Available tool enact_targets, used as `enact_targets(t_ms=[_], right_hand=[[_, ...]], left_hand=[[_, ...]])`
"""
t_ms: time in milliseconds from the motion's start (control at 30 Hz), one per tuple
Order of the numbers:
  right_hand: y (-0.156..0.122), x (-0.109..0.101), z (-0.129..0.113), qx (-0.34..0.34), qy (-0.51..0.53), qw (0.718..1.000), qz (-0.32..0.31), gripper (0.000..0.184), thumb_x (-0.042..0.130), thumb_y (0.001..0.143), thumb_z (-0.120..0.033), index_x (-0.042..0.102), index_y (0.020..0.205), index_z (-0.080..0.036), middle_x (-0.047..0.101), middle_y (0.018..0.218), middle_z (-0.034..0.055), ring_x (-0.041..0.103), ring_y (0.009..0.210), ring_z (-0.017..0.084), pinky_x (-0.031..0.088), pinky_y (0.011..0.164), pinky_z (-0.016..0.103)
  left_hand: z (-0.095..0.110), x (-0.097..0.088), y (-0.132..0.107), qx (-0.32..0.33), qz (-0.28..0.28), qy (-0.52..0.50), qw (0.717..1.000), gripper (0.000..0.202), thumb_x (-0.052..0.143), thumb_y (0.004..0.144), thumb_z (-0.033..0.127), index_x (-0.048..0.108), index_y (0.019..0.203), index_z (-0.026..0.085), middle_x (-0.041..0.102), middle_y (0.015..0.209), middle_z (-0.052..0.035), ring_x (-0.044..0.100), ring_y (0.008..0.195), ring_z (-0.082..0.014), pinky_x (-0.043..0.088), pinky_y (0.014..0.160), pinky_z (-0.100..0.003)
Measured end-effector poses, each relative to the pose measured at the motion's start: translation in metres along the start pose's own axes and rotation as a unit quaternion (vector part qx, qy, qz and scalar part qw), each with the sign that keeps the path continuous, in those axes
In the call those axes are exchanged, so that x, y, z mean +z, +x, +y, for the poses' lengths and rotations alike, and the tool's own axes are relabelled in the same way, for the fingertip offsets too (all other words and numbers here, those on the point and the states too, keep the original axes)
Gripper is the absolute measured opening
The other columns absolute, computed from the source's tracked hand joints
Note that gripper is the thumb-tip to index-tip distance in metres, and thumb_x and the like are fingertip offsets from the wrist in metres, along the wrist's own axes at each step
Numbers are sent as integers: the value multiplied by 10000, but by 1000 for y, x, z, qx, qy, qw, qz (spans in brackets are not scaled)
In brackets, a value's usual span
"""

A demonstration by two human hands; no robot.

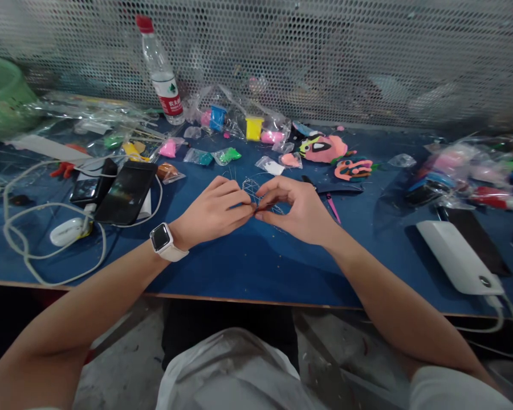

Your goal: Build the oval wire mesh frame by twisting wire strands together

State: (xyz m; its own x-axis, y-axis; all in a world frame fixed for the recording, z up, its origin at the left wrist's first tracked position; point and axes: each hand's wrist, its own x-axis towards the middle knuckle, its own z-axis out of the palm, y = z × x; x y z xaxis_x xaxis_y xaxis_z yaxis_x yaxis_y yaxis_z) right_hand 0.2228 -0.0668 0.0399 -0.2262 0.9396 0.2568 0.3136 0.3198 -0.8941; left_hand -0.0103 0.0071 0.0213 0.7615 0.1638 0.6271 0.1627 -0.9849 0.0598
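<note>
Over the middle of the blue table, my left hand (218, 209) and my right hand (297, 208) meet at the fingertips. Between them is a tangle of thin silvery wire (251, 187), bent into a loose open shape. Both hands pinch the wire where thumbs and forefingers come together; the exact pinch point is small and partly hidden by the fingers. On my left wrist sits a white-banded smartwatch (161, 236). Just beyond my right hand lie black-handled pliers (342, 189) and a thin pink tool (333, 208).
Behind stand a water bottle (165, 80) and bagged clay, including a yellow pack (253, 128). A coloured clay figure (322, 148) lies beyond my right hand. At left are a phone (127, 192) and looped white cable (15, 228); at right, a white power bank (458, 256).
</note>
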Motion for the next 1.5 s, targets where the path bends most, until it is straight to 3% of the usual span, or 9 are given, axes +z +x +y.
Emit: enact_targets(t_ms=[400, 600, 900, 1500], right_hand=[[1, 5, 0, 28, 68, 997, -4, 374, 961, 777, -304, 712, 1043, -223, 808, 899, 29, 789, 829, 223, 669, 829, 403], [1, 4, 2, 41, 85, 995, -8, 404, 976, 767, -312, 714, 1062, -224, 817, 909, 34, 792, 824, 223, 662, 792, 388], [2, 7, 1, 61, 113, 992, 14, 425, 1013, 700, -299, 725, 998, -204, 808, 876, 26, 785, 806, 207, 649, 767, 356], [2, 11, 6, 50, 144, 988, 26, 402, 1031, 676, -255, 739, 945, -194, 802, 865, 17, 766, 778, 175, 660, 766, 331]], left_hand=[[0, -1, -1, 15, 10, -4, 1000, 213, 619, 1070, 194, 704, 880, 237, 771, 970, -40, 645, 889, -200, 456, 815, -405], [0, -2, -1, 3, -15, 10, 1000, 240, 585, 1091, 232, 702, 881, 236, 772, 960, -44, 654, 878, -198, 466, 813, -401], [2, -2, -1, 60, 40, 73, 995, 140, 619, 1076, 190, 697, 962, 214, 749, 921, -43, 651, 843, -185, 487, 787, -364], [0, 1, -2, 45, 60, 45, 996, 116, 644, 1073, 188, 704, 975, 204, 752, 902, -39, 649, 824, -179, 492, 735, -352]])
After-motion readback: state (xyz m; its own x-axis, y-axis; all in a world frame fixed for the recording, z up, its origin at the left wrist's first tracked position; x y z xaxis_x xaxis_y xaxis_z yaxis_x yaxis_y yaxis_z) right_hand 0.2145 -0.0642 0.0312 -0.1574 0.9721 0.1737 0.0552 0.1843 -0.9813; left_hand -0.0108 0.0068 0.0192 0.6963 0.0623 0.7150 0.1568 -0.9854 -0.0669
